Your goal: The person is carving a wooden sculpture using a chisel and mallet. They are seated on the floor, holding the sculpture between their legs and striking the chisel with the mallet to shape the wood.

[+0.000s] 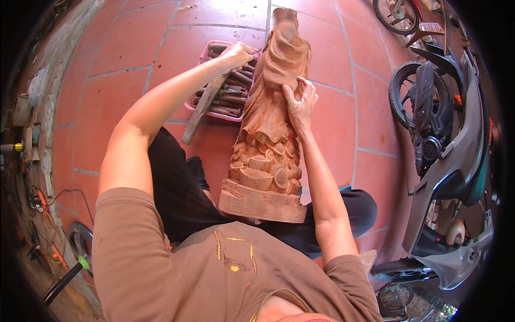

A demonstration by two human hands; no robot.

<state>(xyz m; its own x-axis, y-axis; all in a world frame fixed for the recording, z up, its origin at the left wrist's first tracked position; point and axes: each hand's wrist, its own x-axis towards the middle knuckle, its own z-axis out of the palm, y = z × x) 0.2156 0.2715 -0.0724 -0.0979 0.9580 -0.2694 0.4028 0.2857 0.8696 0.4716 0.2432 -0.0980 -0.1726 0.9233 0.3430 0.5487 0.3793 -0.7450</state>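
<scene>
A carved wooden statue (271, 126) lies lengthwise before me, its stepped base by my lap and its top pointing away. Flowing robe folds cover its upper part, with rounded carved lumps lower down. My right hand (301, 107) rests on its right side, thumb and fingers apart. To the left stands a pink basket (223, 116) full of wood-handled carving tools (232, 100). Over its far part, close to the statue, is my left hand (235, 57), fingers closed; a small dark tip shows by them, but what they hold is unclear. A long wooden club (201, 110) slants across the basket's edge.
Red floor tiles (123, 43) surround the work. A grey motorbike (456, 123) stands along the right, with another wheel (397, 15) at the far right. Cables (70, 193) and clutter line the left wall. My crossed legs (179, 182) flank the statue's base.
</scene>
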